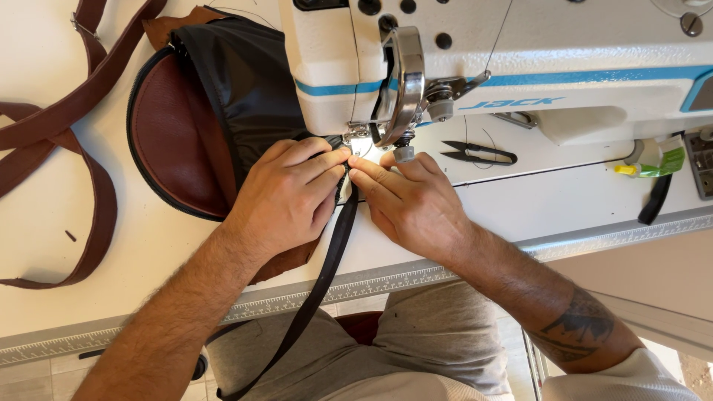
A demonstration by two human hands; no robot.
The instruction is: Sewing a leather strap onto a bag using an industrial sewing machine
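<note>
Two bare hands work at the needle of one white sewing machine (520, 52) with a blue stripe. The left hand (286, 197) presses flat, fingers closed on the black strip (334, 252), which hangs off the table's (148, 245) near edge. The right hand (405, 200) pinches the same strip beside the presser foot. One brown bag (174, 141) with black lining lies just behind the left hand. Farther right lie one pair of black thread snips (479, 153); at far left, brown straps (67, 111).

We had only one view, from a camera worn on the head, looking steeply down and forward over our lap onto the sewing table (148, 245). It sat close, with both forearms filling the lower frame and the sewing machine (520, 67) crossing the top edge, cut off.
</note>
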